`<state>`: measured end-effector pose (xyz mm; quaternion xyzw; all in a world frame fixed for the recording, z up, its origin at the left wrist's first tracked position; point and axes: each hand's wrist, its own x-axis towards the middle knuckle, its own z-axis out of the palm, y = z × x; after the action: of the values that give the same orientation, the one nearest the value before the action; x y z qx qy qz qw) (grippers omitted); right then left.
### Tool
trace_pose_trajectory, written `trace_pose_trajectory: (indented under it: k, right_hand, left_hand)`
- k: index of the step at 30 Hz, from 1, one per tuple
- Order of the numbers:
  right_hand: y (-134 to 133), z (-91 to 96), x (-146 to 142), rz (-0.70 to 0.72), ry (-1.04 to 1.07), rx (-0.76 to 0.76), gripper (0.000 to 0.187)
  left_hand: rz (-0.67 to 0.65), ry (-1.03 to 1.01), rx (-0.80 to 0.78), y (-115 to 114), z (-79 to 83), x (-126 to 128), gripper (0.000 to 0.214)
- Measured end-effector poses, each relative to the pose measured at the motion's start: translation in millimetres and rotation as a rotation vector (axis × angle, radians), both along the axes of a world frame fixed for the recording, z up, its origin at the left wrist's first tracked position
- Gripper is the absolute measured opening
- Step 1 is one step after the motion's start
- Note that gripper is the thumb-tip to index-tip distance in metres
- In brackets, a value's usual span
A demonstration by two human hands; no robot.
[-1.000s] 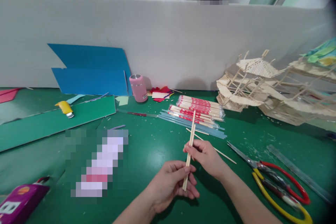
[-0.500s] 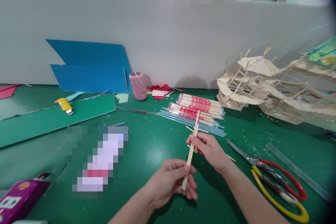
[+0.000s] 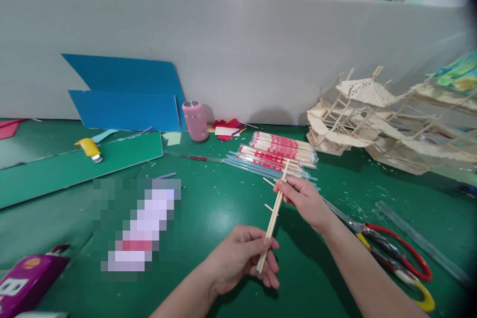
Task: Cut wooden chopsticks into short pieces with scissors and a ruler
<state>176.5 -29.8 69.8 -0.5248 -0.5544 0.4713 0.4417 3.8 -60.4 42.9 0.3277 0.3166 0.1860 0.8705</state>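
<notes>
Pale wooden chopsticks (image 3: 275, 214) slant up and away above the green table, held at both ends. My left hand (image 3: 248, 258) pinches their near end between thumb and fingers. Farther up, my right hand (image 3: 300, 198) grips them near the far end, thumb and fingertips closed. The exact number of sticks is hard to make out. Short wooden pieces (image 3: 271, 208) lie on the table just behind the sticks. Beyond my right hand are plastic-wrapped bundles of chopsticks (image 3: 285, 146) and translucent bluish glue sticks (image 3: 238, 163).
Long-nosed pliers (image 3: 395, 253) with red and yellow handles lie at right, partly behind my right forearm. Stick-built models (image 3: 367, 94) stand at back right. A pink flask (image 3: 196, 121), blue boards (image 3: 126, 109), a yellow cutter (image 3: 88, 148) and a purple power strip (image 3: 32, 278) lie around.
My right hand has moved up and right along the chopsticks, toward their far end. The sticks lean a little more to the right. My left hand has stayed nearly still.
</notes>
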Motion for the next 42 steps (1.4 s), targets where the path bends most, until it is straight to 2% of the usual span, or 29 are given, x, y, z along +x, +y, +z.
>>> trace_pose_trajectory:
  k: [11, 23, 37, 39, 42]
  right_hand:
    - [9.1, -8.2, 5.8, -0.022, 0.054, -0.031, 0.028]
    - [7.2, -5.8, 7.2, -0.029, 0.066, -0.039, 0.029]
    - [4.5, -5.3, 7.9, -0.04, 0.125, -0.04, 0.027]
    - [4.2, -6.2, 9.2, -0.07, 0.146, -0.022, 0.026]
    - [2.5, -9.3, 12.1, -0.187, 0.204, 0.042, 0.024]
  left_hand:
    - [-0.076, -0.02, -0.027, 2.0, 0.6, -2.9, 0.026]
    - [-0.101, 0.016, -0.009, 1.9, -5.4, -2.8, 0.026]
    - [-0.074, -0.025, -0.02, 1.3, -7.6, -3.0, 0.023]
    - [-0.055, -0.025, -0.006, 1.3, -7.1, -2.7, 0.023]
    - [0.049, -0.03, 0.075, 0.9, -3.9, -1.5, 0.023]
